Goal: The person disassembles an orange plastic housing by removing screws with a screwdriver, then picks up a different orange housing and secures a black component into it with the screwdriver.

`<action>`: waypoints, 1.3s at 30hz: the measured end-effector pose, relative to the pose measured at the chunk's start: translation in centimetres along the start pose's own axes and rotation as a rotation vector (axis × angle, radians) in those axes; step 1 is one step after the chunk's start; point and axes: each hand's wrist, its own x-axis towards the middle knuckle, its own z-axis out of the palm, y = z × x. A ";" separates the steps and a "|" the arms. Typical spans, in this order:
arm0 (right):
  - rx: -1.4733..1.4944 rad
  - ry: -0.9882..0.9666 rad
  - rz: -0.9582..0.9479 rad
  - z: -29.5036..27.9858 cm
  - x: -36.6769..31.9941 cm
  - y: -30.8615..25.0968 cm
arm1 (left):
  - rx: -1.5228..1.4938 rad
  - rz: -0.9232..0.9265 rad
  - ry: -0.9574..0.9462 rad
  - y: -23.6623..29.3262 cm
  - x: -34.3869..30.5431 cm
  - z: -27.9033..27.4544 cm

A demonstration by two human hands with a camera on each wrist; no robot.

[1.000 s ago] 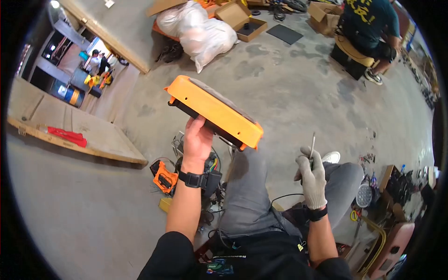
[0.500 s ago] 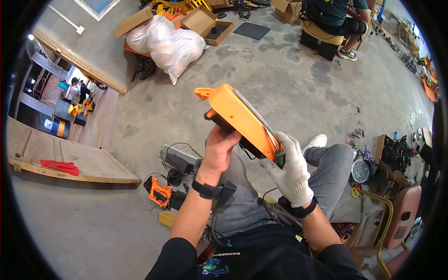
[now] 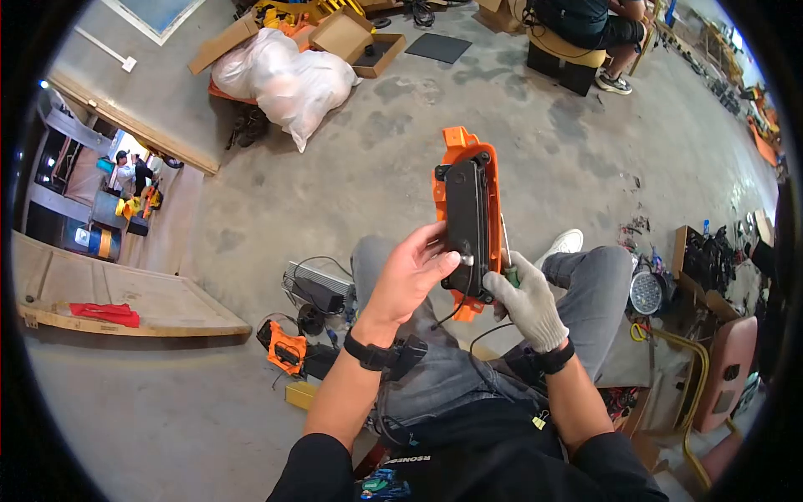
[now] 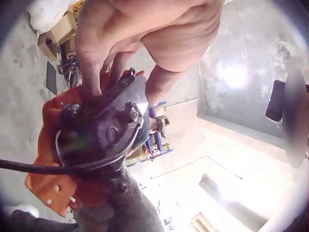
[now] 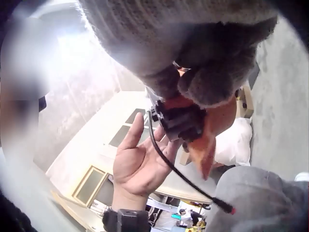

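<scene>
An orange housing (image 3: 459, 138) with a long black unit (image 3: 468, 201) on its face stands upright before me in the head view. My gloved right hand (image 3: 531, 305) grips its lower end, thumb on the black side, and also holds a green-handled screwdriver (image 3: 511, 274), its shaft along the housing's right edge. At the left side is my bare left hand (image 3: 411, 276); its fingertips reach the black unit, with the thumb apart near a small silver stud (image 3: 467, 260). The right wrist view shows the left palm spread. A black cable (image 5: 166, 162) with a red tip hangs from the unit.
On the floor at my left lie a finned metal box (image 3: 322, 289), an orange part (image 3: 287, 348) and a yellow box (image 3: 300, 394). A round lamp (image 3: 647, 292) and loose parts lie right. White bags (image 3: 297, 84) and a seated person (image 3: 577, 29) are farther off.
The housing has turned from its smooth orange side to its black side and now stands more upright. My right hand came in from the right with the screwdriver and grips the lower end.
</scene>
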 end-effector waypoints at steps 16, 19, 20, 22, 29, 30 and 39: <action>0.492 -0.245 0.121 -2.5 0.8 6.0 | -0.039 -0.173 0.061 -4.2 0.6 -3.7; 0.459 -0.284 0.150 -2.8 0.8 6.7 | -0.174 -0.268 -0.083 -4.6 1.3 -3.1; 0.452 -0.318 0.174 -2.7 0.8 6.7 | -0.249 -0.338 -0.129 -4.8 1.4 -3.0; 0.429 -0.336 0.190 -2.6 0.4 6.1 | -0.354 -0.313 -0.132 -6.1 1.4 -2.2; 0.310 -0.413 0.199 -3.1 0.8 7.0 | -0.620 -0.371 -0.107 -8.6 1.3 -2.0; 0.312 -0.417 0.207 -3.1 0.9 6.7 | -0.631 -0.381 -0.104 -9.1 1.4 -2.3; 0.290 -0.249 0.287 -3.0 2.0 7.5 | -0.658 -0.316 -0.003 -9.2 2.3 -3.6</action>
